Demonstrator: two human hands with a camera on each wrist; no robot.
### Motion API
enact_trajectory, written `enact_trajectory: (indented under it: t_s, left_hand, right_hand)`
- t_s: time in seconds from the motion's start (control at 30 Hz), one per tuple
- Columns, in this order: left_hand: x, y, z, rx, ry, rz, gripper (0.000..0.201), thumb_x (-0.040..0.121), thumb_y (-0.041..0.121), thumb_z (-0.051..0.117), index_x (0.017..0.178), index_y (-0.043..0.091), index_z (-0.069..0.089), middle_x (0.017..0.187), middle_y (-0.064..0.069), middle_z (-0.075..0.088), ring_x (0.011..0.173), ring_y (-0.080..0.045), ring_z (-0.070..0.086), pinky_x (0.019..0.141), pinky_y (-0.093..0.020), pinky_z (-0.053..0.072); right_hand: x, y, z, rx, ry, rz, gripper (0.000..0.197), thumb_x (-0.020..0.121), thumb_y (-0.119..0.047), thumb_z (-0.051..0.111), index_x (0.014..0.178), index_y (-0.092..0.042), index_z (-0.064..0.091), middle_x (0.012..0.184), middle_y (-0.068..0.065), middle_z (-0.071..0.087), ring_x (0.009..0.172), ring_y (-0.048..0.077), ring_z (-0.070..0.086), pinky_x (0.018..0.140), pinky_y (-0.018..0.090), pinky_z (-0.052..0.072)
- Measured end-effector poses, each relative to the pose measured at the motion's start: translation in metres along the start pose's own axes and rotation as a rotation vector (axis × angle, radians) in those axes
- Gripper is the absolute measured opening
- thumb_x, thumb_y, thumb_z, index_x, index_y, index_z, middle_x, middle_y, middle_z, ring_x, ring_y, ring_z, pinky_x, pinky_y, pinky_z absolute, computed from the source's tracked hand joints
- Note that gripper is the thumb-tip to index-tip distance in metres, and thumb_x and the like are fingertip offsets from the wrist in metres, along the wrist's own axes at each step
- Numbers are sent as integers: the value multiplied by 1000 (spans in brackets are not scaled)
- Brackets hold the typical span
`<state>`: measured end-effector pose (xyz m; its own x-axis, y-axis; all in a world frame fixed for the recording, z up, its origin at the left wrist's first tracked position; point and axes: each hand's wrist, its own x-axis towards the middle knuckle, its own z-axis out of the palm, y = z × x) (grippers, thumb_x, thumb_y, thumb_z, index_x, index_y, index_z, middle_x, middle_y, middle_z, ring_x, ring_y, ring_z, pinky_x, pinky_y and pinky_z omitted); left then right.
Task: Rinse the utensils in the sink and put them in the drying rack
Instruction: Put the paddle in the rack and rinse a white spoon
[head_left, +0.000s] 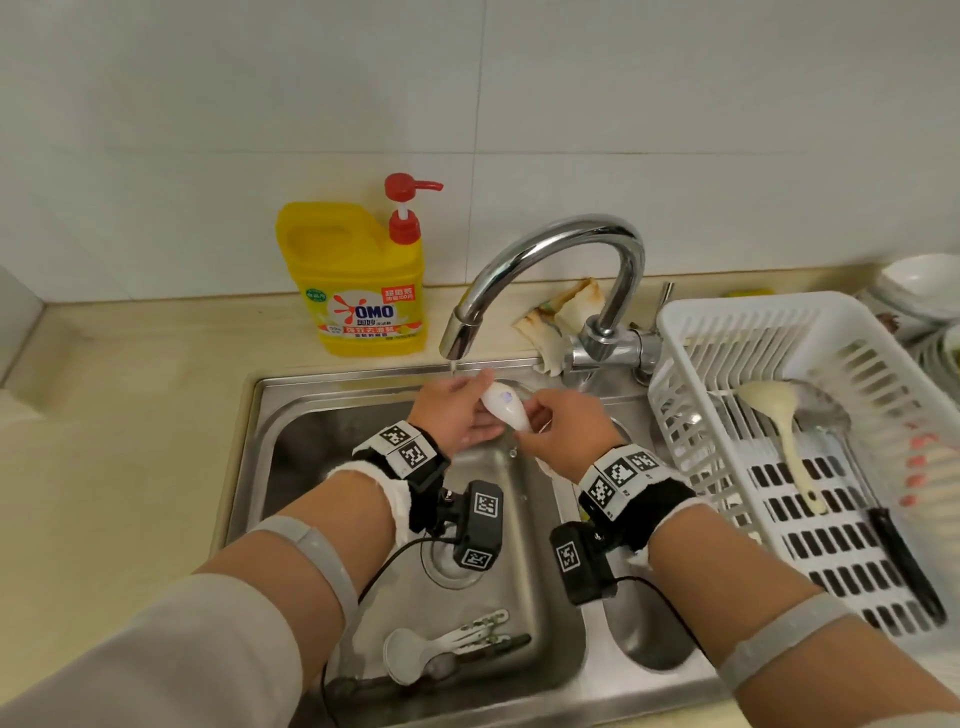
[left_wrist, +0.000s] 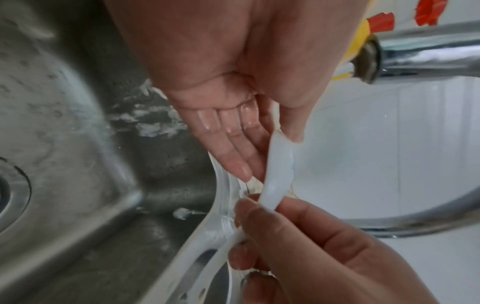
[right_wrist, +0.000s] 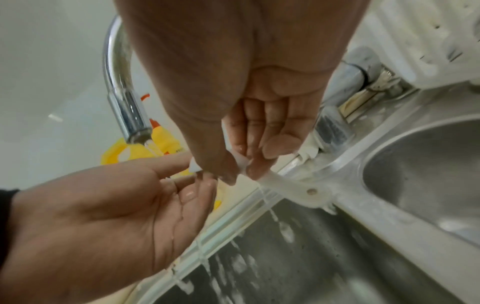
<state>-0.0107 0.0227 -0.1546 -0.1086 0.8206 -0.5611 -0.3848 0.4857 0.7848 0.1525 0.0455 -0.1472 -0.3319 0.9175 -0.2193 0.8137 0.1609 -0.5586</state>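
Rinse step in hand. A white ceramic soup spoon (head_left: 503, 410) sits under the thin stream from the curved chrome tap (head_left: 545, 270), over the back edge of the steel sink's left basin (head_left: 291, 447).

Right hand (head_left: 563, 431): thumb and fingers pinch the spoon's handle, seen plainly in the right wrist view. Left hand (head_left: 457, 415): fingers straight and wet, palm up, laid against the spoon's bowl, rubbing rather than gripping by the look of it.

Still waiting at the near end of the basin: a white spoon among other mixed utensils (head_left: 452, 649), unrinsed as far as can be judged.

White slotted plastic drying rack (head_left: 727, 322) stands just right of the sink; a cream ladle (head_left: 779, 431) and a black-handled utensil (head_left: 904, 561) already lie in it.

Next move, as judged: right hand carries the spoon rightward over the second basin and lays it in the rack beside the ladle. Wet ceramic is slippery, so the pinch wants firming first. Yellow detergent bottle (head_left: 358, 280) stands behind the sink, out of the way.
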Motion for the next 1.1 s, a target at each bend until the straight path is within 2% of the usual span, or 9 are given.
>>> enact_trajectory:
  t_s: [0.17,0.3,0.37,0.47,0.57,0.73,0.87,0.97,1.1]
  left_hand:
    - [-18,6,37,156,-69,-3,28,102,37,50,100,14,67,92,-5,73,83,-19,67,85,-35,55]
    - [-28,-1,64,311,-130,69,17,100,17,53,101,8,66,86,-6,66,71,-16,59,68,-26,49]
    - [-26,-7,74,380,-151,101,16,100,13,53,105,6,66,82,-6,65,67,-15,58,63,-25,46]
    - [-20,-15,85,548,-165,159,15,100,15,53,94,12,66,81,-6,69,65,-15,62,61,-27,48]
    - [-13,-19,97,719,-204,231,15,99,17,55,92,13,69,85,-5,72,69,-15,66,65,-26,52]
    - [-4,-17,118,1114,-322,384,14,97,24,55,90,27,66,89,8,70,82,-10,69,72,-26,52]
    - [7,-14,122,1351,-336,487,16,98,25,51,96,24,66,93,7,69,86,-13,66,83,-35,55]
    - [12,-12,125,1578,-351,574,16,96,27,47,93,32,62,90,9,66,82,-15,64,77,-36,56]
    - [15,-10,128,1740,-372,702,18,97,27,42,94,29,60,93,7,59,82,-16,59,74,-36,53]
  right_hand:
    - [-32,11,-57,44,62,56,13,79,-31,78,87,-23,73,73,-8,73,69,4,69,62,18,51]
    - [-62,46,-123,103,191,129,8,82,-30,78,82,-25,71,67,-4,73,62,8,70,63,26,58]
    - [-77,75,-153,143,251,217,10,83,-27,78,84,-19,72,68,-1,74,63,12,72,64,28,60]
    - [-92,131,-176,92,293,396,16,83,-27,78,87,-12,74,69,4,75,64,18,73,67,33,62]
    - [-95,175,-175,-11,223,542,22,81,-29,77,87,-7,75,69,6,75,69,25,74,74,43,63]
    - [-79,203,-154,-56,109,653,19,84,-30,76,85,-11,74,72,4,76,71,18,75,75,34,63]
    - [-59,220,-142,-69,85,671,19,79,-31,77,86,-13,74,72,1,76,72,17,74,76,36,63]
    - [-48,232,-134,-112,81,672,14,78,-31,75,83,-17,73,80,2,74,76,17,72,75,33,62]
    - [-40,244,-124,-177,98,700,21,73,-35,72,90,-22,70,86,1,70,81,20,68,79,33,59]
